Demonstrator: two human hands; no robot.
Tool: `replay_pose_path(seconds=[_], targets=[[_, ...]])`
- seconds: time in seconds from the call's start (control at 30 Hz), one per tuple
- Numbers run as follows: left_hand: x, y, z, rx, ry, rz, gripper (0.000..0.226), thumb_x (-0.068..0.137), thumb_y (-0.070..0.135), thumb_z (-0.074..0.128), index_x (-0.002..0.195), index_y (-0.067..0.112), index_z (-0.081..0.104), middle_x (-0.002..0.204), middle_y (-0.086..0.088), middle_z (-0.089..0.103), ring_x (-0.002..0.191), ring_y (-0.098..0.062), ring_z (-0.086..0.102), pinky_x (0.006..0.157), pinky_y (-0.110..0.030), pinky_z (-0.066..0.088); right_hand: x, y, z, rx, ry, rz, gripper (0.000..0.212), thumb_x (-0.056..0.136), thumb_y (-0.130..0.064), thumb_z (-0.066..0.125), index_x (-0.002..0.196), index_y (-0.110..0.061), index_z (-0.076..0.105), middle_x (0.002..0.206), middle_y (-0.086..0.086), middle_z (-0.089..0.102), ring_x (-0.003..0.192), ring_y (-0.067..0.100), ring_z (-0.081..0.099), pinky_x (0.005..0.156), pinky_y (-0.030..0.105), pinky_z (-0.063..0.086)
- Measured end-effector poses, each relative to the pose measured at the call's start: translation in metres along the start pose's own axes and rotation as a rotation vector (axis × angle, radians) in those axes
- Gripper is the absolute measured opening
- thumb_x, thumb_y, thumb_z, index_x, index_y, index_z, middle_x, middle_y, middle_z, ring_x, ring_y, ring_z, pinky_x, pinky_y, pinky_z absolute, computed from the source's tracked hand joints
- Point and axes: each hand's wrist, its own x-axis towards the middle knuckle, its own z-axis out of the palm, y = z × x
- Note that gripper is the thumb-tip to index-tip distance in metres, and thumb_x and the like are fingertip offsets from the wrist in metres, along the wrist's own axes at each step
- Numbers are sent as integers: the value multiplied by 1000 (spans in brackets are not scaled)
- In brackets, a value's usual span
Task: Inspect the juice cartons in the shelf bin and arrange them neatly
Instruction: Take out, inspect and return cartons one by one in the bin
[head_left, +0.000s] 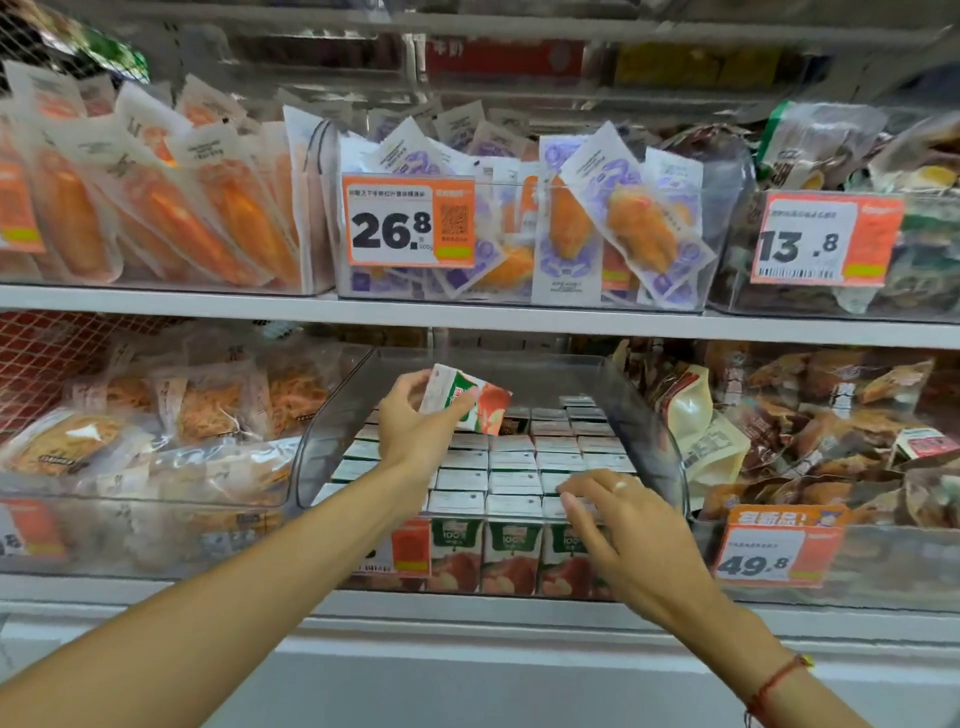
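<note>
A clear plastic shelf bin (644, 415) on the lower shelf holds several rows of small juice cartons (511, 470), white tops up, green and red fronts showing at the bin's front wall. My left hand (410, 428) holds one juice carton (467, 397) tilted above the bin's left half, its green and red face turned toward me. My right hand (618, 525), a ring on one finger, rests with spread fingers on the carton tops at the bin's front right corner, holding nothing.
Bins of bagged snacks flank the juice bin: pale pouches (156, 441) to the left, brown packets (810, 415) to the right. The upper shelf (467, 312) overhangs closely, with more bins. Orange price tags (779, 545) hang on the bin fronts.
</note>
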Motion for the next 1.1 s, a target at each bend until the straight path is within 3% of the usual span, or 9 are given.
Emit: replay_pose_path(seconds=[0.07,0.17,0.27,0.33,0.43,0.53,0.7,0.93,1.1], targets=[[18,-11,15,50,-9,45,41,79,21,81,113,20,57,105,3,62,93,-11,59,70,-14,43,3,2,3,-41,34,-27,55,99,-56,18,109,-31,66,110,-16,64,101,7,59,72,21,44],[42,-24,32,132,-70,101,44,76,18,83,114,14,61,106,0,65,98,-16,60,79,-21,46,1,6,7,-90,88,-65,50,96,-60,28,108,-32,68,109,-16,65,99,7,61,70,20,46],[61,-30,37,182,-168,166,41,72,10,84,103,17,58,92,8,62,83,-5,58,64,-4,45,-3,11,11,-142,133,-119,47,95,-61,35,110,-31,68,108,-13,66,94,8,63,74,23,51],[72,-31,38,217,-238,215,41,71,4,84,102,13,59,89,9,61,81,-5,58,62,-3,46,-4,13,13,-145,163,-132,44,94,-61,37,109,-32,68,107,-14,66,92,7,63,74,23,52],[83,-30,35,359,-347,245,47,72,4,83,113,3,61,102,-3,66,91,-16,62,70,-11,50,-3,15,16,-142,187,-141,43,93,-61,40,108,-33,69,106,-14,68,92,7,65,74,23,53],[88,-28,35,510,-439,241,55,71,9,85,121,9,61,118,-9,65,109,-25,61,88,-31,52,-3,15,17,-147,186,-139,44,93,-61,39,109,-32,69,107,-13,68,93,8,65,76,25,54],[92,-10,50,880,-547,375,59,71,30,86,123,18,60,125,-1,60,112,-20,57,87,-28,47,-4,14,16,-136,168,-107,47,95,-62,35,112,-33,68,109,-16,66,95,6,63,78,22,49],[105,-8,59,1092,-674,271,69,78,48,76,138,26,48,142,2,48,123,-22,51,98,-31,44,0,16,10,-92,104,-94,50,93,-68,34,115,-37,67,110,-21,63,95,1,60,75,17,46],[106,-28,56,1098,-816,205,51,93,46,60,136,20,51,136,0,54,122,-22,51,94,-28,39,-1,16,11,-98,119,-91,49,93,-68,33,113,-38,66,109,-21,64,95,1,61,73,17,47]])
